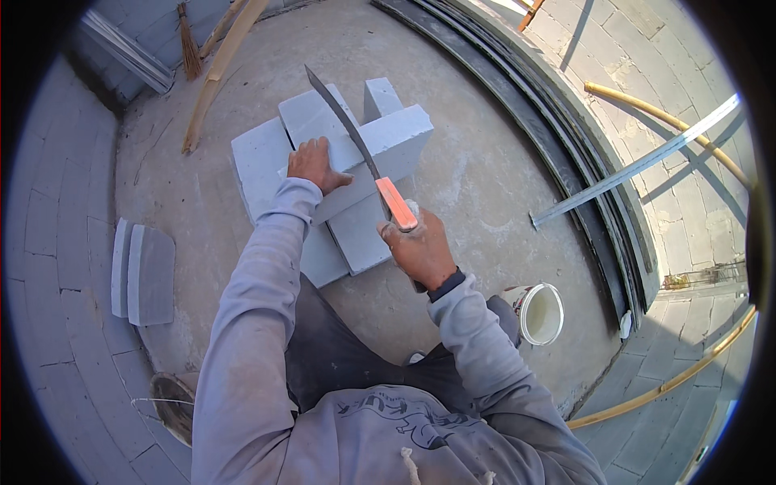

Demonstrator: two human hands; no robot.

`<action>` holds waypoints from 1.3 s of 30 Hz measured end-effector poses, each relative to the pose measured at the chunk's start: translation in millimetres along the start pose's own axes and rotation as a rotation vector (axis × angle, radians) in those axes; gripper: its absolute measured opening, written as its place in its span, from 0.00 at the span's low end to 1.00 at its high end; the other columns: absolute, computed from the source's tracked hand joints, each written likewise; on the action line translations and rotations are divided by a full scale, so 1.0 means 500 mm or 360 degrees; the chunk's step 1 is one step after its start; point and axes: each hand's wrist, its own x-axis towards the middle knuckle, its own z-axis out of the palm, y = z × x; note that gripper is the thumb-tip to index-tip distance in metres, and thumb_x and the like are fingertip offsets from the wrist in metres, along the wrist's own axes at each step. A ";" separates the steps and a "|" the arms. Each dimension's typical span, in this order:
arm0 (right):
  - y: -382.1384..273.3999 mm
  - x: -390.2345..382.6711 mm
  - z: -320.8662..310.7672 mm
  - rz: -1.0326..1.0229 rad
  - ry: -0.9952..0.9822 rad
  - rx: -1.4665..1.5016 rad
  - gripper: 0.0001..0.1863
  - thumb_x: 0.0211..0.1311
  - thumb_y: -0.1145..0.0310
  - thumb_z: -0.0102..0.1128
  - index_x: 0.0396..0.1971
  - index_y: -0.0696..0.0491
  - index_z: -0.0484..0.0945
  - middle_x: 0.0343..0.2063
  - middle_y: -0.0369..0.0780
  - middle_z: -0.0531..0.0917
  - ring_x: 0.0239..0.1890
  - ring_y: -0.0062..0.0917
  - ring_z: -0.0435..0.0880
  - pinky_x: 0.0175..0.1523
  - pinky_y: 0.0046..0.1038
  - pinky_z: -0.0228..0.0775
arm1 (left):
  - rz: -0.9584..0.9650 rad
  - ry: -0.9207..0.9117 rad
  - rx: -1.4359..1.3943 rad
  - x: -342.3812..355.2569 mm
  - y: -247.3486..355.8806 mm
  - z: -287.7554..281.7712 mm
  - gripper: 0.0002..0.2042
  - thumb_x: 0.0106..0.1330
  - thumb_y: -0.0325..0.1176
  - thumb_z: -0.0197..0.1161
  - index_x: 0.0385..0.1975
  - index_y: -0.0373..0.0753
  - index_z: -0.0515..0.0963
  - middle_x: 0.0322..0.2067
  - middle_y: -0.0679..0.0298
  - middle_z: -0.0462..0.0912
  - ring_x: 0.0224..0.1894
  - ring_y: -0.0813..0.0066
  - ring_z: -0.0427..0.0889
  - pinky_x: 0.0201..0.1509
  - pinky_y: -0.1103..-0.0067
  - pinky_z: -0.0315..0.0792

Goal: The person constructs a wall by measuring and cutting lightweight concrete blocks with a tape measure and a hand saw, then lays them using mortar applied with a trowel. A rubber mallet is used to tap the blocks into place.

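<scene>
My right hand (424, 250) is closed around the orange handle (396, 204) of a hand saw (352, 129). The saw's dark blade slants up and to the left, over the top of a pale lightweight block (396, 139). On that same block, left of the blade, my left hand (317, 167) grips the top with its thumb apart and its fingers over the far edge. Beneath it lie several more blocks, one of them a flat block (364, 230) near my knees. Whether the teeth touch the block cannot be made out.
Two block pieces (151, 275) stand by the left wall. A white bucket (541, 314) sits near my right knee, and a dark bucket (174, 404) lower left. Long dark strips (525, 137) line the right side, crossed by a metal bar (638, 166). Wooden poles (212, 85) lean far left.
</scene>
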 end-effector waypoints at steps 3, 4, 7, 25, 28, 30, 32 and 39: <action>0.066 -0.099 -0.020 0.0116 0.0031 -0.0001 0.12 0.54 0.67 0.62 0.32 0.60 0.75 0.23 0.46 0.79 0.24 0.43 0.76 0.34 0.36 0.70 | 0.0141 0.0019 0.0046 -0.021 0.004 -0.012 0.39 0.40 0.54 0.76 0.50 0.36 0.69 0.46 0.53 0.75 0.54 0.56 0.71 0.57 0.65 0.64; 0.076 -0.173 -0.042 0.0126 -0.0035 -0.0004 0.12 0.54 0.68 0.62 0.35 0.60 0.76 0.24 0.46 0.79 0.25 0.44 0.77 0.35 0.36 0.70 | 0.0121 0.0028 0.0056 -0.016 -0.003 -0.016 0.39 0.40 0.54 0.76 0.50 0.36 0.69 0.46 0.53 0.75 0.54 0.56 0.71 0.57 0.65 0.64; 0.097 -0.277 -0.089 0.0223 -0.0101 0.0034 0.14 0.55 0.68 0.61 0.38 0.61 0.76 0.27 0.46 0.80 0.25 0.43 0.78 0.35 0.35 0.71 | 0.0119 0.0046 0.0050 -0.006 0.007 -0.012 0.39 0.40 0.54 0.76 0.50 0.36 0.69 0.46 0.53 0.75 0.54 0.56 0.72 0.56 0.65 0.65; 0.143 -0.197 -0.013 -0.0044 0.0142 -0.0081 0.10 0.53 0.70 0.62 0.31 0.60 0.75 0.20 0.48 0.78 0.24 0.44 0.79 0.32 0.35 0.70 | 0.0202 0.0106 0.0063 -0.016 0.004 -0.007 0.35 0.40 0.52 0.77 0.44 0.37 0.72 0.44 0.54 0.76 0.52 0.57 0.72 0.57 0.65 0.65; 0.048 -0.052 -0.005 -0.0077 0.0165 -0.0153 0.13 0.53 0.66 0.62 0.28 0.61 0.74 0.20 0.50 0.77 0.23 0.47 0.77 0.31 0.37 0.69 | 0.0180 0.0051 0.0025 -0.001 0.018 -0.006 0.35 0.40 0.52 0.77 0.45 0.37 0.72 0.44 0.53 0.76 0.52 0.56 0.73 0.57 0.65 0.66; 0.066 -0.053 -0.004 -0.0071 0.0195 -0.0049 0.12 0.53 0.67 0.63 0.28 0.61 0.74 0.19 0.50 0.77 0.23 0.46 0.77 0.31 0.36 0.69 | 0.0181 0.0080 0.0040 0.001 0.016 -0.013 0.35 0.41 0.52 0.77 0.45 0.37 0.72 0.44 0.53 0.76 0.52 0.56 0.73 0.56 0.64 0.66; 0.065 -0.111 -0.017 -0.0090 0.0214 0.0068 0.11 0.52 0.69 0.63 0.29 0.61 0.75 0.19 0.48 0.77 0.22 0.42 0.77 0.30 0.35 0.69 | 0.0140 0.0099 0.0037 -0.003 0.013 -0.008 0.35 0.41 0.52 0.77 0.45 0.37 0.72 0.44 0.53 0.76 0.52 0.56 0.73 0.56 0.64 0.66; 0.116 -0.230 -0.100 -0.0003 0.0628 0.0017 0.11 0.54 0.68 0.65 0.30 0.59 0.75 0.19 0.40 0.76 0.20 0.27 0.74 0.30 0.30 0.68 | 0.0205 0.0255 0.0145 -0.064 0.033 0.016 0.34 0.41 0.52 0.75 0.44 0.37 0.71 0.43 0.55 0.75 0.50 0.57 0.73 0.53 0.65 0.66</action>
